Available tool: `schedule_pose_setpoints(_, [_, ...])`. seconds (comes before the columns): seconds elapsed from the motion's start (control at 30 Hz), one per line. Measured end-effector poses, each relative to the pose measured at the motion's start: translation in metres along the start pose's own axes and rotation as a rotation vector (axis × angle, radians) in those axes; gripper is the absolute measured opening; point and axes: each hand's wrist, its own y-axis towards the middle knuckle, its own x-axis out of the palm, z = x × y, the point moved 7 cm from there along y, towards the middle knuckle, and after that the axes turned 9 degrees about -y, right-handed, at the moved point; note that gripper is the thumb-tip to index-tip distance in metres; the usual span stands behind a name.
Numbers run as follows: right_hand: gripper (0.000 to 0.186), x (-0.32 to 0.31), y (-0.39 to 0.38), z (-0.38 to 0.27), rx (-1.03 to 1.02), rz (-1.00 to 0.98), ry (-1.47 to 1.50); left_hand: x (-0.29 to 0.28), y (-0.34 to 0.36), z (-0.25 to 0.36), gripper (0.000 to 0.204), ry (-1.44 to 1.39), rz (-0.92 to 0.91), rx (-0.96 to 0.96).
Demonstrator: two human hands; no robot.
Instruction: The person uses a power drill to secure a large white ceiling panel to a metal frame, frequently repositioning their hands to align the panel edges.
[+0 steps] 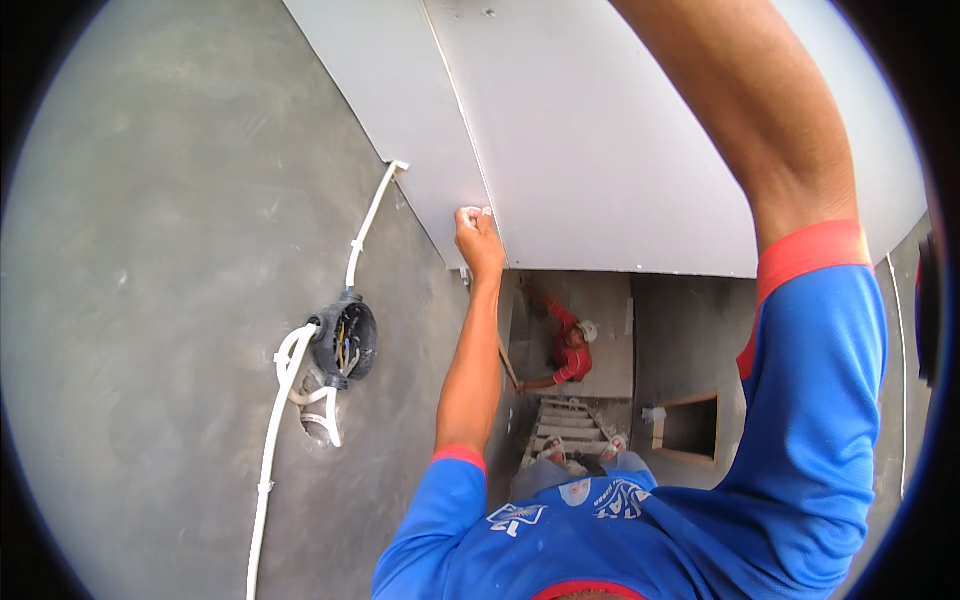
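My left hand (pixel 479 233) is closed at the white ceiling panel (pixel 600 120), its fingertips against the narrow seam near the panel's edge; they look whitish, and what they hold, if anything, I cannot make out. My right arm reaches up past the top of the picture, so that hand is out of sight. Just left of my left arm, a dark round junction box (pixel 362 337) with wires inside sits on the grey wall (pixel 150 280), joined to white conduits (pixel 270 465).
Below, a co-worker (pixel 571 352) in red with a white helmet holds a long pole. My feet are near a wooden ladder (pixel 565 420). A framed square opening (pixel 688 430) is in the wall at the lower right, and another thin white conduit (pixel 900 370) runs along the far right.
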Motion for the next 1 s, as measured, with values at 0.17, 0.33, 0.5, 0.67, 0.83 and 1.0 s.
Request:
schedule_pose_setpoints(0.17, [0.02, -0.003, 0.002, -0.001, 0.056, 0.017, 0.026, 0.007, 0.028, 0.122, 0.015, 0.112, 0.03, 0.272])
schedule_pose_setpoints(0.33, [0.024, 0.002, 0.005, 0.0, 0.059, -0.006, 0.011, 0.02, 0.061, 0.142, 0.018, 0.355, -0.065, 0.284])
schedule_pose_setpoints(0.5, [0.03, -0.001, 0.001, 0.0, 0.069, 0.025, 0.036, 0.028, 0.051, 0.153, 0.018, 0.454, -0.075, 0.302])
schedule_pose_setpoints(0.67, [0.03, 0.001, 0.002, 0.001, 0.093, 0.022, 0.045, 0.035, 0.068, 0.187, 0.02, 0.436, -0.073, 0.281])
schedule_pose_setpoints(0.83, [0.023, -0.001, 0.004, 0.004, 0.119, -0.039, 0.084, 0.044, 0.07, 0.191, 0.02, 0.63, -0.098, 0.273])
schedule_pose_setpoints(1.0, [0.021, 0.003, 0.002, 0.0, 0.171, -0.005, 0.091, 0.043, 0.071, 0.195, 0.019, 0.579, -0.146, 0.234])
